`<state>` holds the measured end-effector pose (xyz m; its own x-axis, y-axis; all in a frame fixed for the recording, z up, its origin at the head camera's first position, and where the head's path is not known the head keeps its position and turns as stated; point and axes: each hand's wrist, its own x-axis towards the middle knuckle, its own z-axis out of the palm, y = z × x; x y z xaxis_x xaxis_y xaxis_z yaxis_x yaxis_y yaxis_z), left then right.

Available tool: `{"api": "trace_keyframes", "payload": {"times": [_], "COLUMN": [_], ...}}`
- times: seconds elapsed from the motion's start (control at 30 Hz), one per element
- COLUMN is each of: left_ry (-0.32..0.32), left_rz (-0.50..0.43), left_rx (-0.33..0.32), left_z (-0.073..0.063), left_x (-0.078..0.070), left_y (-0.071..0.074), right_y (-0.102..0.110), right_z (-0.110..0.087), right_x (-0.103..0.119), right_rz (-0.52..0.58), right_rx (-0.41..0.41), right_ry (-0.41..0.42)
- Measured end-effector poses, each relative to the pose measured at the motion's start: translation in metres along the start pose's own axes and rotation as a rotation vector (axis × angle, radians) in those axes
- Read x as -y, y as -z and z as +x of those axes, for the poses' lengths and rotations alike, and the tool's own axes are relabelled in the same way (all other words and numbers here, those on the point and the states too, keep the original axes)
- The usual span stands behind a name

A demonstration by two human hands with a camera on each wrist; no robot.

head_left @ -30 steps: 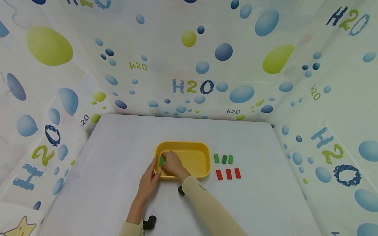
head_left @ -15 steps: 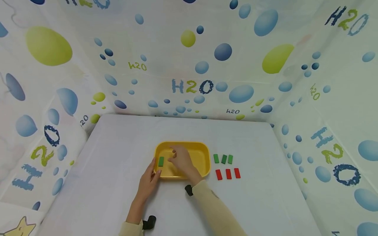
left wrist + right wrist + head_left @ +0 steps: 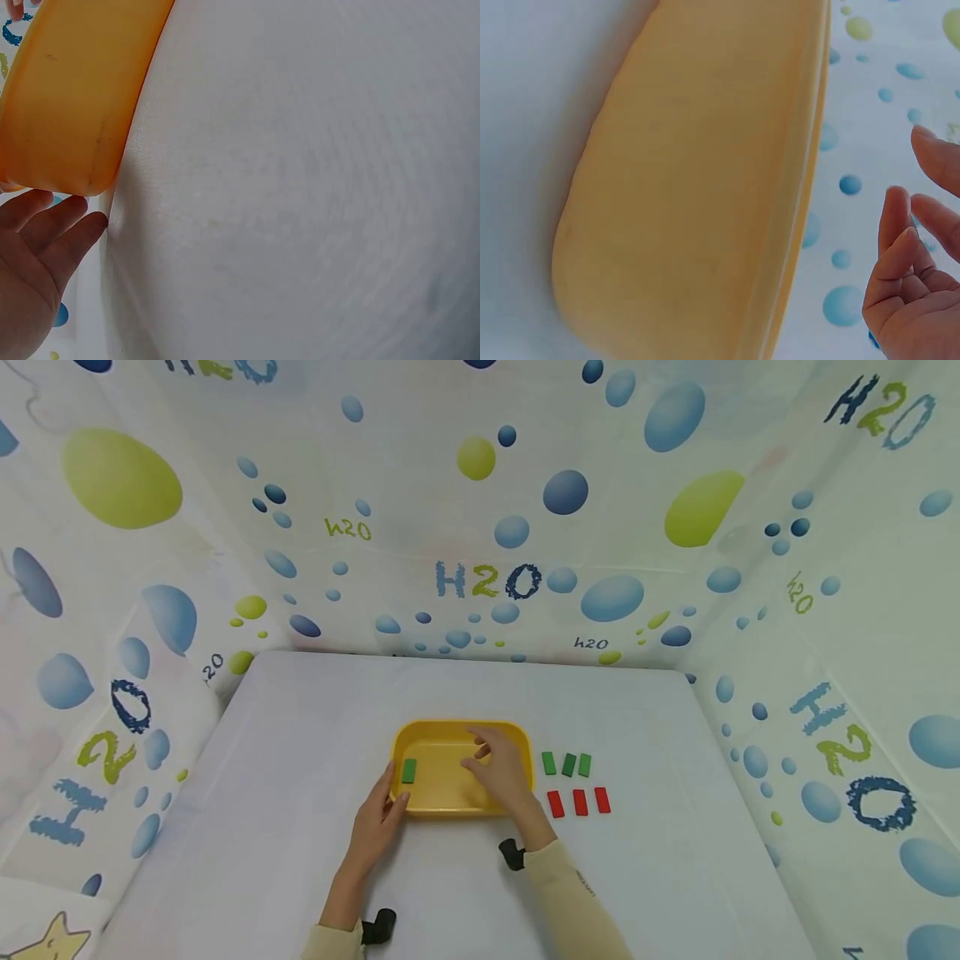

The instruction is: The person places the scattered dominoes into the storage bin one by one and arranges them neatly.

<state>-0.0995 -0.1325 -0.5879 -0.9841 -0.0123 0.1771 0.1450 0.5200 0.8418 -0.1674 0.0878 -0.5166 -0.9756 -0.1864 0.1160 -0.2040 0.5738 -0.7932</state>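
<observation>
In the head view, the left forearm [image 3: 345, 892] slants toward one o'clock; the left hand [image 3: 377, 818] has extended fingers, thumb spread apart. The right forearm [image 3: 573, 893] points toward eleven; the right hand [image 3: 504, 770] has loosely bent fingers.

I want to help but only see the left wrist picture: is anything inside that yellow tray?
Observer: Yes, one green rectangular block lies inside the yellow tray, near its left end.
Operator: Ooh! Is the other hand holding something?
Observer: No, the right hand is over the tray with nothing between its fingers.
Operator: Are there more blocks anywhere?
Observer: Yes, three green blocks and three red blocks lie to the right of the tray.
</observation>
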Motion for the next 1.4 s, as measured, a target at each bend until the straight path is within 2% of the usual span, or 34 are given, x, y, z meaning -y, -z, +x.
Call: {"api": "trace_keyframes", "payload": {"times": [0.37, 0.6, 0.83, 1.0, 1.4], "left_ry": [0.002, 0.030, 0.005, 0.019, 0.033], "left_rz": [0.012, -0.003, 0.010, -0.002, -0.010], "left_rx": [-0.009, 0.013, 0.003, 0.012, 0.027], "left_z": [-0.001, 0.000, 0.000, 0.002, 0.001], "left_x": [0.001, 0.003, 0.005, 0.007, 0.008], "left_y": [-0.001, -0.001, -0.002, -0.002, 0.000], "right_y": [0.031, 0.050, 0.071, 0.082, 0.107], "right_z": [-0.015, -0.026, -0.037, -0.045, -0.069], "right_x": [-0.016, -0.037, -0.058, -0.073, -0.105], "right_rz": [-0.028, -0.039, -0.019, -0.036, -0.096], "right_rx": [-0.131, -0.203, -0.258, -0.315, -0.327], "right_ry": [-0.015, -0.031, -0.057, -0.079, -0.213]}}
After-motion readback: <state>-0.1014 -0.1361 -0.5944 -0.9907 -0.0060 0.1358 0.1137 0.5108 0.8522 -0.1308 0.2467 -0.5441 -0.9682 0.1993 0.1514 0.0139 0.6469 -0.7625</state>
